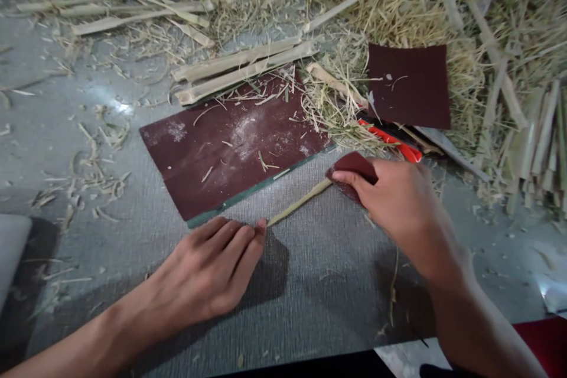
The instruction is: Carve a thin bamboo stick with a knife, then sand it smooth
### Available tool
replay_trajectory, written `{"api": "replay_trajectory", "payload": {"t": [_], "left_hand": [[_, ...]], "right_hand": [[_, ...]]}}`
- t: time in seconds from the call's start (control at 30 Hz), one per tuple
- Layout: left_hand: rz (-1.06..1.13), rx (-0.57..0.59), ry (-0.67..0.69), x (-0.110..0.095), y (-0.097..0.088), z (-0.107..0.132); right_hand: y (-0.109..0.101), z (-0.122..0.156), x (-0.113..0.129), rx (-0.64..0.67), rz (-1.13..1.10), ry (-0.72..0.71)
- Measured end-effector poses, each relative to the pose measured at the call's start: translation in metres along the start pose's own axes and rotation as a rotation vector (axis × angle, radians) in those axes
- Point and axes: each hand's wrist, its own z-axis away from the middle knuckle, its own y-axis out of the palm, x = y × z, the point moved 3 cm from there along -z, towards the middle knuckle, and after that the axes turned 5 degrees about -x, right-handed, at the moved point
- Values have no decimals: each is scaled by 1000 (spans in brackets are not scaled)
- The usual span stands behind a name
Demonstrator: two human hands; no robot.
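A thin bamboo stick lies across the grey mat between my two hands. My left hand pinches its near end, fingers pressed together and resting low on the mat. My right hand is closed around a small folded piece of dark red sandpaper, which wraps the stick's far end. A large sheet of dark red sandpaper, dusted with pale powder and shavings, lies flat just beyond the stick.
Another square of sandpaper rests on straw at the upper right, above a red-handled tool. Split bamboo strips and loose shavings are spread along the back. A bundle of bamboo pieces lies at the right.
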Motion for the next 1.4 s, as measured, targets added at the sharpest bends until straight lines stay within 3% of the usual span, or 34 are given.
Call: {"api": "replay_trajectory", "payload": {"t": [0.13,0.23,0.37,0.47,0.6,0.7,0.83,0.97,1.07,1.2,1.3,1.4], "left_hand": [[18,4,-3,0,0,0],[24,4,-1,-1,0,1],[1,-4,11,0,0,-1],[-5,-6,9,0,-1,-1],[33,9,-3,0,0,0],[33,1,0,0,0,0],[48,8,-9,0,1,-1],[34,-3,-4,1,-1,-1],[35,0,-6,1,-1,-2],[44,-4,-11,0,-1,-2],[62,3,-9,1,-1,-1],[33,13,1,1,-1,0]], "right_hand": [[2,3,5,113,-89,-70],[-1,0,2,22,-55,11],[2,-2,2,89,-79,1],[1,-2,1,29,-50,45],[2,1,5,65,-24,-62],[0,1,2,1,10,-11],[2,1,4,37,14,-94],[1,0,1,0,44,-9],[2,1,4,55,-1,-71],[0,2,2,-5,2,-31],[2,3,2,48,-24,-91],[1,2,0,-17,7,-37]]}}
